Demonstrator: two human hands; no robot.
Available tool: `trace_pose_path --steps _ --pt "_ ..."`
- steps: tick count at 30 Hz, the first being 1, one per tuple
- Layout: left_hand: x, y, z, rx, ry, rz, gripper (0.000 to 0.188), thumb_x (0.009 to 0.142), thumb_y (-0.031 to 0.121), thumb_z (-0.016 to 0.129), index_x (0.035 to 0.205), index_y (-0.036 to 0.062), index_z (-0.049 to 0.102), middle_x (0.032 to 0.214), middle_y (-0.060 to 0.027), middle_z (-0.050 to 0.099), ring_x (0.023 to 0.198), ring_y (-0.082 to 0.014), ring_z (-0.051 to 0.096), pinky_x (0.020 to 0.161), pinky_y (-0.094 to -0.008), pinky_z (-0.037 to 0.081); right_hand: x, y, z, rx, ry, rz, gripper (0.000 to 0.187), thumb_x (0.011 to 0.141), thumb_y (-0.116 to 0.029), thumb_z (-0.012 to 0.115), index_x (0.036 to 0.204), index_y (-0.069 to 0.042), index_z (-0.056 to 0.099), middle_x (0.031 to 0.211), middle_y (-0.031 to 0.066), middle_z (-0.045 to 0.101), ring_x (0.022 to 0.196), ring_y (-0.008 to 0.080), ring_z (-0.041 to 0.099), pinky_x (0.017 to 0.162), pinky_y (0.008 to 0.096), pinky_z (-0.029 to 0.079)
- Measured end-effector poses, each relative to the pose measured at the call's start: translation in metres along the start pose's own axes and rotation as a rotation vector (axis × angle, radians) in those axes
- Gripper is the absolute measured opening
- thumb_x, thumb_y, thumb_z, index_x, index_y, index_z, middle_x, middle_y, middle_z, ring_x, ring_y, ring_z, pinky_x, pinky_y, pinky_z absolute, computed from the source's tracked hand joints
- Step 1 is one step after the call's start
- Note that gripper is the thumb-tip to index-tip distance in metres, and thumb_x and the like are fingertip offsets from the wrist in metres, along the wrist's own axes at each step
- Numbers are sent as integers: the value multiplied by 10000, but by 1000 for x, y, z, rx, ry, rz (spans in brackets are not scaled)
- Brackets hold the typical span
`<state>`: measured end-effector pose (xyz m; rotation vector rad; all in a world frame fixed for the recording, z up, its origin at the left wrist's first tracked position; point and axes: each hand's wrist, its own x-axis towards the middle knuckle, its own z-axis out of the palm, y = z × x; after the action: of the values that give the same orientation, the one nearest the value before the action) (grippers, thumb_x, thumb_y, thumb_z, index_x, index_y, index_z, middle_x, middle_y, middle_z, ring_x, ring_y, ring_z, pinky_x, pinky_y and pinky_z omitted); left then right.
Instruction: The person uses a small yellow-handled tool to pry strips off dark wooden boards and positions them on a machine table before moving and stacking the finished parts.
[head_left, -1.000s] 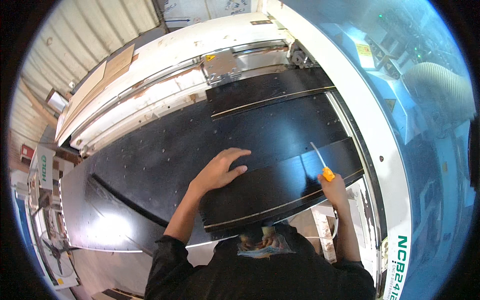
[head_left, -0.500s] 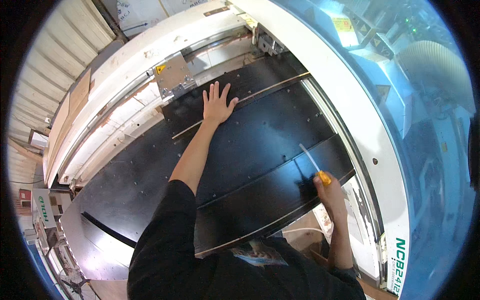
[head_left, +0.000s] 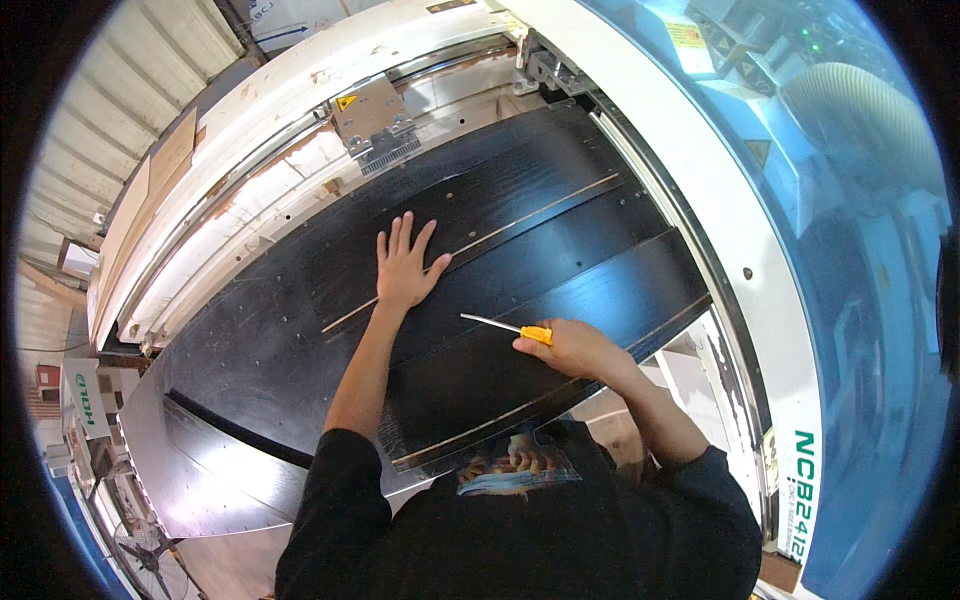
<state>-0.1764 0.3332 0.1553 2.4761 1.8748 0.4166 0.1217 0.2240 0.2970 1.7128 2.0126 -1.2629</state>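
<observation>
My left hand (head_left: 405, 275) lies flat with its fingers spread on the far black panel (head_left: 510, 185), close to that panel's pale edge. In my right hand (head_left: 588, 352) is a screwdriver (head_left: 537, 334) with a yellow handle and a thin metal shaft. Its shaft points left, over the dark surface between the far panel and a near black panel (head_left: 450, 410). The screwdriver's tip appears apart from my left hand. Both panels rest on a wide black bed (head_left: 240, 310) dotted with small studs.
A metal block (head_left: 372, 120) with a yellow warning label sits on the rail behind the far panel. Along the right runs a white curved frame (head_left: 740, 240), with a blue see-through cover (head_left: 865, 380) beyond it. A fan (head_left: 148, 560) stands at the lower left.
My right hand has swung left and inward with the screwdriver, which now points left rather than up. The far panel has come nearer to me, my left hand still flat on it.
</observation>
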Motion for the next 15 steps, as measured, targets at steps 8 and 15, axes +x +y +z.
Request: trace_pose_path --steps 8,15 --pt "-43 -21 -13 -11 -5 -17 671 989 584 504 1549 226 409 1664 -139 245 1547 -338 197 1242 -553 127 4 179 -69 -26 834 414 776 962 -684 512 827 58 696 746 264 698 729 409 728 610 477 572" --pt "-45 -22 -18 -16 -38 -27 697 980 630 478 1553 240 401 1665 -136 240 1548 -349 181 1240 -575 120 -44 109 -41 316 426 194 685 946 -690 553 730 -45 636 552 27 570 484 157 602 427 278 446"
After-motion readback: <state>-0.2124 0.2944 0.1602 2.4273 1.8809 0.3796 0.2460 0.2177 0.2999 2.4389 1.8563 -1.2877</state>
